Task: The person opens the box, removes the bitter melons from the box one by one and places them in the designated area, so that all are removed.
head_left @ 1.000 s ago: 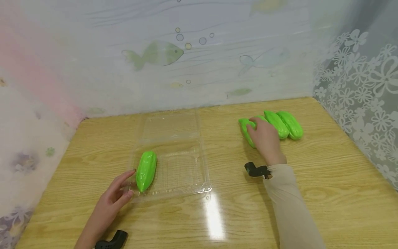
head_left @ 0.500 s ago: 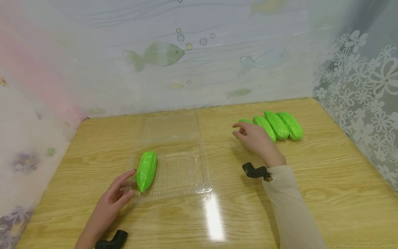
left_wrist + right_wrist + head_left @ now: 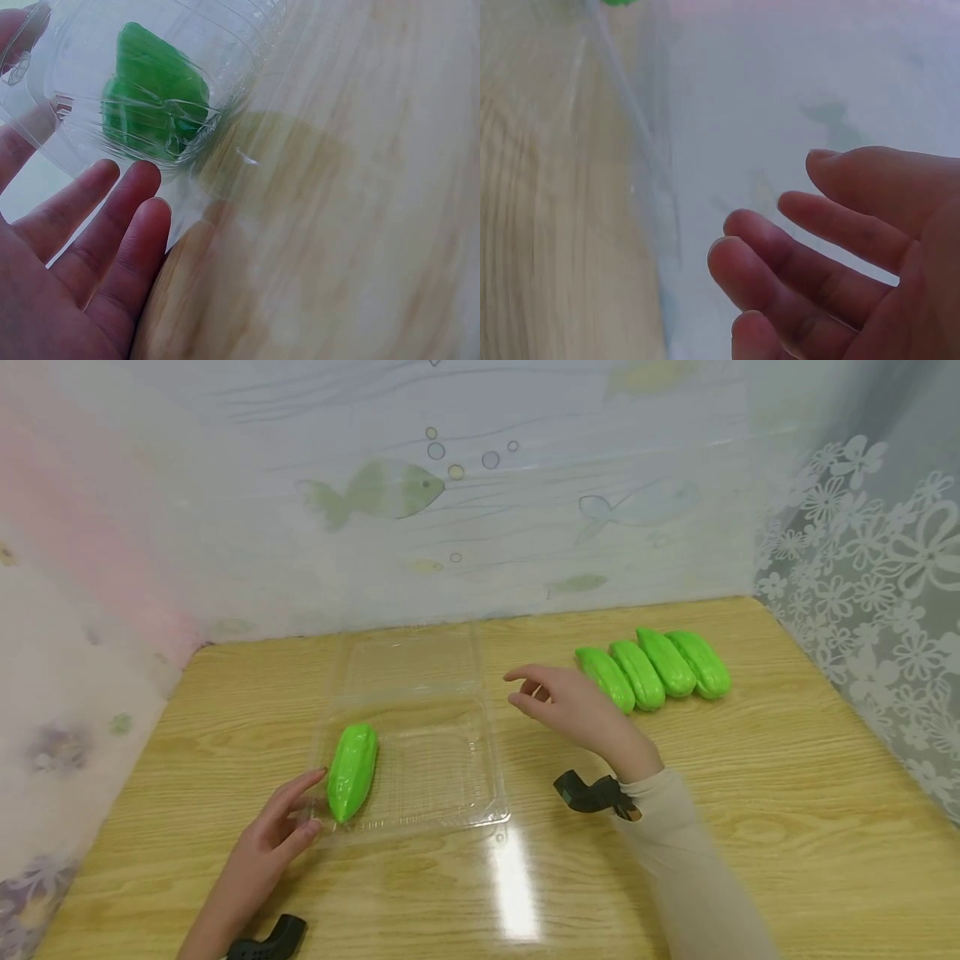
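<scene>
In the head view a clear plastic clamshell box (image 3: 442,768) lies unfolded on the table. One glossy green ridged, pointed vegetable-like piece (image 3: 352,772) lies along the left side inside it; the left wrist view shows this green piece (image 3: 154,94) through the plastic wall. My left hand (image 3: 266,839) rests at the box's front left corner, thumb and fingers apart, other fingers extended beside the wall. My right hand (image 3: 573,706) hovers right of the box with loosely bent fingers. Nothing is between the right hand's fingers (image 3: 742,274).
Several matching green pieces (image 3: 637,675) lie side by side at the back right of the wooden table (image 3: 750,793). Behind the box's raised lid half (image 3: 408,660) stands a wall with fish drawings (image 3: 390,489). A flowered curtain (image 3: 885,552) borders the right.
My right hand has left the green pieces at the back right and moved left, toward the box, carrying nothing. The left hand and the piece in the box have stayed put.
</scene>
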The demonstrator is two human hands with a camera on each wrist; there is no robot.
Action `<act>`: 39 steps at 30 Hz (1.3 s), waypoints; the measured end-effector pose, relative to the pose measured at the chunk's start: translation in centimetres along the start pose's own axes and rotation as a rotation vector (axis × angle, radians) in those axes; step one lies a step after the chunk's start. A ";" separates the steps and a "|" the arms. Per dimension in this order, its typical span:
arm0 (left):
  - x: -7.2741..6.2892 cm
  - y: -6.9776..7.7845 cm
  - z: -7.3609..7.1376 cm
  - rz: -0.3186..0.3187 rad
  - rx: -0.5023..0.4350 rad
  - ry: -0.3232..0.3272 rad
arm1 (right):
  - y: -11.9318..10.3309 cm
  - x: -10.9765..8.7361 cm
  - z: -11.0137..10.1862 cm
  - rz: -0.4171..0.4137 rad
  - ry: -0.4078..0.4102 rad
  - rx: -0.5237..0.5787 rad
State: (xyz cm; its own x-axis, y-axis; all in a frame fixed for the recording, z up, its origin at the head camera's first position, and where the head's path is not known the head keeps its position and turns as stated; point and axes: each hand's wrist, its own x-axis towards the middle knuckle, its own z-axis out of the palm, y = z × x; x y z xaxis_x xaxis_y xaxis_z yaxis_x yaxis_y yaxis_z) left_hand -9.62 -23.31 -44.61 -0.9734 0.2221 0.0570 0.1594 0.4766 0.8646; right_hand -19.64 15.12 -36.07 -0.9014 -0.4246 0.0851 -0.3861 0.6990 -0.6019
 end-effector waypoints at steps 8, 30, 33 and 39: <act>-0.2 0.1 0.0 -0.013 0.033 0.009 | -2.6 -0.1 1.3 -0.036 -0.040 0.126; 0.0 -0.1 -0.2 0.022 0.010 0.005 | -7.6 1.1 6.9 -0.007 -0.118 0.446; -0.1 -0.1 -0.3 0.025 0.024 0.012 | -8.3 1.5 7.8 -0.001 -0.122 0.469; -0.2 -0.3 -0.3 0.018 0.007 0.005 | -9.5 1.8 9.5 0.046 -0.128 0.494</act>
State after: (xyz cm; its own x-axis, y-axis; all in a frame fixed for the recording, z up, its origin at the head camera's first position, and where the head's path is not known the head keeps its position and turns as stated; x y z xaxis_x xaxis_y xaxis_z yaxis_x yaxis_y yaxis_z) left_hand -9.51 -23.74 -44.71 -0.9711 0.2267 0.0749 0.1781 0.4789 0.8596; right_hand -15.75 2.28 -37.75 -0.8719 -0.4888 -0.0299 -0.1797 0.3762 -0.9089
